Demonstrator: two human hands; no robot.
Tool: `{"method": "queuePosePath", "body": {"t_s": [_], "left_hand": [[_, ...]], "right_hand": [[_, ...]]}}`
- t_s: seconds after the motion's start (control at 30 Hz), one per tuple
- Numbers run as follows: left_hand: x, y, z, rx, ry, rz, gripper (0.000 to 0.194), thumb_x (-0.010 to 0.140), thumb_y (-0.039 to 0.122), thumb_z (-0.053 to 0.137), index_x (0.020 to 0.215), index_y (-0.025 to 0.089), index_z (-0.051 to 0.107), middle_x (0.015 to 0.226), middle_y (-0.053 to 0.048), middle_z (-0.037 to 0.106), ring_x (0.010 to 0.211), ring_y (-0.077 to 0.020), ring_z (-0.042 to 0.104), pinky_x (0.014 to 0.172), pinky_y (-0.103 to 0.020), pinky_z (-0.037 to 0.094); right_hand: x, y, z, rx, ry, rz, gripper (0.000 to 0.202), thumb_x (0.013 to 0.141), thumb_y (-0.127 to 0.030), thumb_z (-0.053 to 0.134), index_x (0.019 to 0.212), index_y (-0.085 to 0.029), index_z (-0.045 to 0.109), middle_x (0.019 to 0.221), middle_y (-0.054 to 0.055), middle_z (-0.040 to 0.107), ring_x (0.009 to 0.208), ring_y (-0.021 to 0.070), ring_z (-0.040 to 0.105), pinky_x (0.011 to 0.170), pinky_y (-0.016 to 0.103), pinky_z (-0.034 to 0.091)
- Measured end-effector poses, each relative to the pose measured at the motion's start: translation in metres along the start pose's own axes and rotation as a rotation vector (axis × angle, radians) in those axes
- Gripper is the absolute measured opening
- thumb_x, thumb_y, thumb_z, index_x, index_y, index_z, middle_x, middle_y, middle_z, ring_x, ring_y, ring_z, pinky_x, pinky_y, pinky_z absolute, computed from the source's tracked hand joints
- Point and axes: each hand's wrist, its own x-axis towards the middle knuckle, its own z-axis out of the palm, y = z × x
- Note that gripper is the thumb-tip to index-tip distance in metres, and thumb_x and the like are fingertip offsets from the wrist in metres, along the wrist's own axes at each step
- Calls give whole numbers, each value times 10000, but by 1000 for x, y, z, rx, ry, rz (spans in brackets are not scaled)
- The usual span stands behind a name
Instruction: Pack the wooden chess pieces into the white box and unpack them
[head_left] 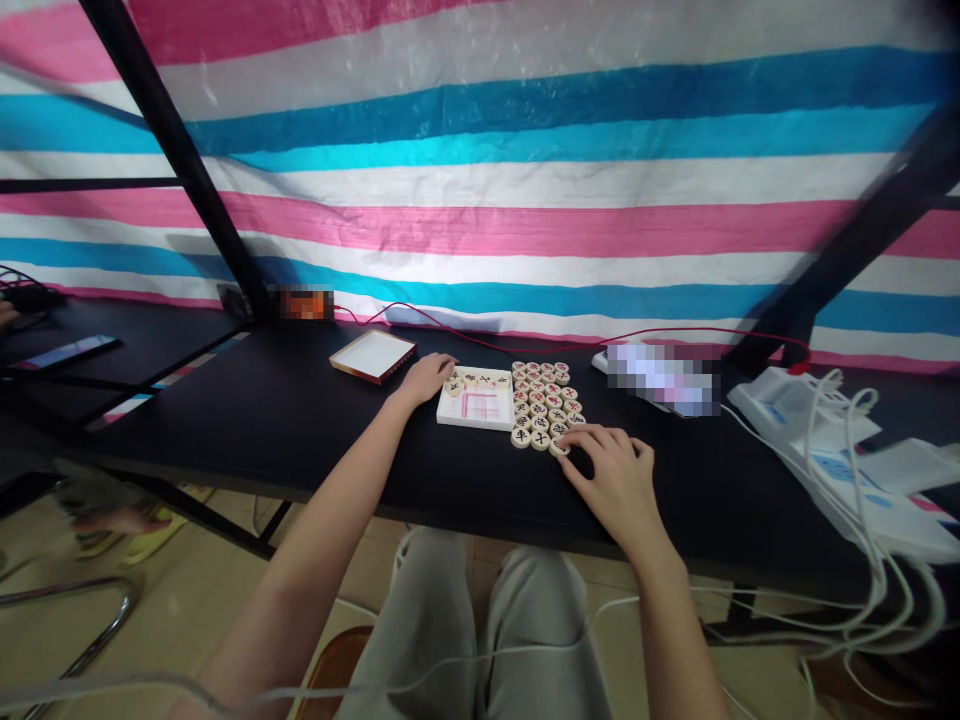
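Observation:
A white open box [486, 424] lies on the black table, with several Chinese chess pieces [484, 380] along its far side and a pink-lined print on its floor. My left hand [429, 378] is at the box's far left corner, its fingers closed over the edge. To the right of the box, round Chinese chess pieces [537, 394] stand in tight rows, red-marked ones behind and dark-marked ones in front. My right hand [613, 468] has thumb and forefinger on the front right piece [558, 447], which they partly cover; its other fingers are spread.
A box lid [373, 356] lies to the left. A phone [660, 376] is at the right, near a power strip [832, 450] with tangled white cables. A thin red cable [465, 335] runs along the back by a striped sheet [525, 230]. Another phone [67, 352] lies far left.

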Motion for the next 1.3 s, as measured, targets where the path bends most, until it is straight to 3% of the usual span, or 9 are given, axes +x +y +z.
{"method": "queuePosePath", "body": {"t_s": [0.17,0.3,0.43,0.63,0.73,0.87,1.0,1.3], "left_hand": [[-1,0,-1,-13,5,19,387,886,322,322,1108,177,603,1103,-90,612,999,-202,566,901,-316,412],[0,-1,0,-3,-1,12,381,883,319,331,1107,176,603,1098,-92,615,1003,-207,565,896,-321,416],[2,-1,0,1,1,17,377,881,308,335,1106,171,605,1086,-97,617,993,-211,568,884,-329,423],[3,-2,1,-13,5,25,367,880,304,347,1103,175,608,1102,-83,618,1024,-197,556,924,-321,405],[4,-2,1,-18,2,28,366,882,300,342,1099,180,611,1102,-79,622,1020,-194,559,920,-318,408],[4,-1,0,-14,-3,27,366,883,298,341,1102,179,610,1088,-80,630,1004,-197,562,898,-314,420],[4,1,0,3,-1,11,371,885,304,341,1105,167,607,1093,-88,626,1006,-201,561,900,-319,416],[2,3,-1,22,-1,3,370,886,305,338,1108,179,605,1087,-88,619,998,-201,561,893,-321,416]], "right_hand": [[1,-1,-1,23,23,23,108,818,-297,519,836,-254,616,1033,21,615,941,211,497,793,378,259],[17,-25,2,77,5,3,138,839,-269,490,867,-263,625,1089,31,593,1003,219,471,797,367,289],[61,-58,21,98,-122,-217,189,866,-224,444,960,-253,606,1153,41,566,1050,216,453,865,377,265],[120,-80,63,50,-397,-328,154,828,-229,529,960,-210,607,1057,56,602,1006,229,488,787,359,293],[125,-82,72,47,-360,-336,110,839,-231,522,910,-204,601,1021,51,606,967,216,499,756,348,292],[121,-82,75,-12,-222,-349,179,848,-249,506,1004,-178,558,1068,89,590,994,247,466,749,366,279],[120,-80,80,10,-252,-369,225,833,-252,532,1050,-194,548,1126,70,579,1004,241,463,764,374,267],[120,-79,77,49,-214,-385,87,838,-227,503,866,-188,576,984,51,632,951,220,486,737,369,235]]}}
